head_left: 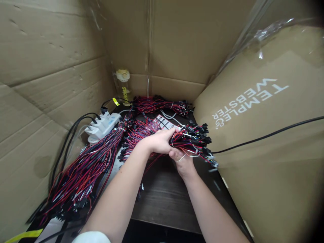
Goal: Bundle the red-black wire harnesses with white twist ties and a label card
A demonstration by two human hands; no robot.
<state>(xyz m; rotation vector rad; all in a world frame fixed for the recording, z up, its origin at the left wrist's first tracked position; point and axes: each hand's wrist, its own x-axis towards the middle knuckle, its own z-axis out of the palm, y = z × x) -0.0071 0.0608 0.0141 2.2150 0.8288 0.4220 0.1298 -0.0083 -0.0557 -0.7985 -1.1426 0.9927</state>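
Fingers (170, 132) of the left hand (159, 141) are curled over the top of a bundle of thin red-and-black wires with black plastic connectors (192, 138), closed on it; the right hand (182, 161) cups the same bundle from below, fingers wrapped round it with a loop of white tie by the thumb. Bundle sits in the air above the dark wood-grain table (164, 199), toward its far right edge, connector ends fanned toward the brown cardboard box printed in white letters (253, 111). Judgement: bundle is light, limp and springy; loose strands would splay and snag, so the hold belongs round the tied waist, not the connector tips. Along the left edge lies a long loose heap of the same red-and-black wires (83, 172); another tied bunch (159, 103) lies at the far edge. White power strip with black plugs (102, 125) and a clear bottle with a pale cap (123, 86) stand in the far left corner.
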